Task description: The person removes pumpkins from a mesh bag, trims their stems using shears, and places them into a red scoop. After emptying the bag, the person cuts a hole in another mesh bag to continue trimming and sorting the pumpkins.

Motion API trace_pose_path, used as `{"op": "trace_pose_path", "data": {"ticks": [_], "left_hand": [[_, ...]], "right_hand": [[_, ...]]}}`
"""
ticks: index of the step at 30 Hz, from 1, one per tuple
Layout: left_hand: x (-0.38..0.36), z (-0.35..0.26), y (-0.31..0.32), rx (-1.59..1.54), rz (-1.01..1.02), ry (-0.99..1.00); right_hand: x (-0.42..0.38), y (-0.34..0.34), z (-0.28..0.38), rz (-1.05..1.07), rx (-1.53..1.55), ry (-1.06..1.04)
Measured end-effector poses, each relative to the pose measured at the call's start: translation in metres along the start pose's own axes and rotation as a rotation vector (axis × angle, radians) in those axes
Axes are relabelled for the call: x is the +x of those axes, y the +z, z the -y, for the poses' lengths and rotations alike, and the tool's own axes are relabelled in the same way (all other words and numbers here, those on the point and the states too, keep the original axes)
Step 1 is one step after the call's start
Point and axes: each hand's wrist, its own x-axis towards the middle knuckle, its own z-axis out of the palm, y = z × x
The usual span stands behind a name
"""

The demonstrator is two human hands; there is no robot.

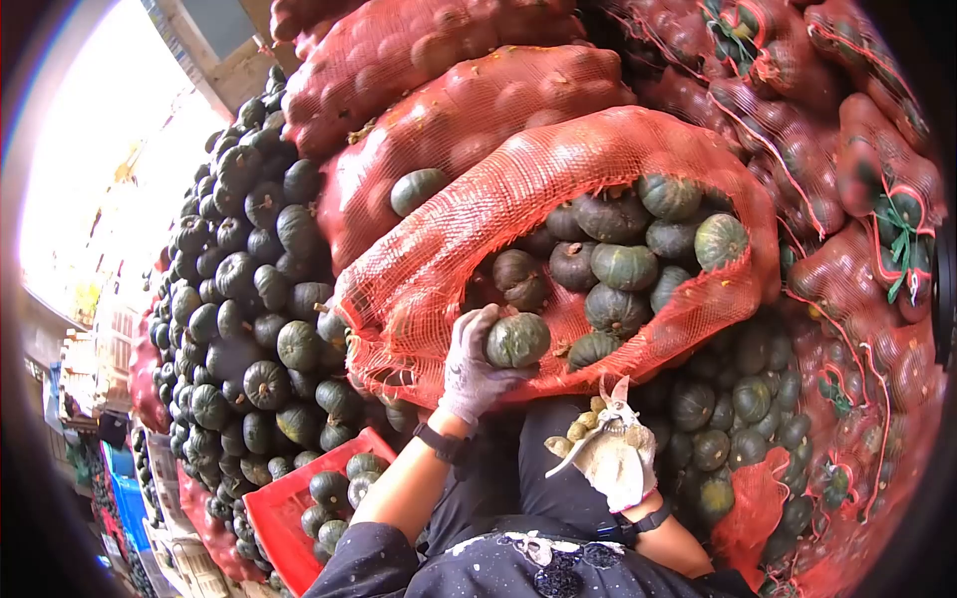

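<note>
My left hand (477, 367), in a pale work glove, is closed round a dark green pumpkin (517, 341). It holds the pumpkin at the near edge of an open red mesh sack (429, 261). Inside the sack lie several more green pumpkins (624, 266). Lower right, my right hand (613, 465) wears a stained glove and grips a pair of pruning shears (617, 404), blades pointing up toward the sack. One handle of the shears sticks out to the left of the glove.
A tall heap of loose pumpkins (264, 384) rises on the left. Beside my left arm stands a red crate (284, 513) with several pumpkins. Filled red mesh sacks (469, 105) lie behind, and more tied sacks (837, 329) are stacked on the right.
</note>
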Motion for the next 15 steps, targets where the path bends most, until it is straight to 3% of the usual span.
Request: {"op": "trace_pose_path", "data": {"ticks": [3, 6, 7, 9, 11, 13, 15], "left_hand": [[-0.016, -0.005, -0.004, -0.192, -0.054, -0.104], [-0.02, -0.056, -0.019, -0.822, -0.166, -0.514], [-0.02, -0.064, -0.038, -0.859, -0.032, -0.558], [-0.034, -0.065, -0.062, -2.043, 0.406, -0.831], [-0.038, -0.093, -0.075, -1.693, 0.251, -1.07], [-0.052, -0.093, -0.089, -2.22, 0.095, -0.888], [-0.072, -0.087, -0.095, -2.217, -0.06, -0.901]], "right_hand": [[-0.001, -0.002, -0.003, -0.009, -0.081, -0.039], [0.001, -0.01, -0.003, 0.028, -0.085, -0.036], [-0.001, -0.001, -0.005, -0.061, -0.091, -0.046], [0.0, 0.004, -0.006, -0.089, -0.088, -0.035], [0.0, 0.004, -0.009, 0.057, -0.142, -0.046], [0.003, 0.001, -0.008, 0.053, -0.147, -0.038], [0.003, -0.001, -0.009, 0.067, -0.213, -0.057]]}}
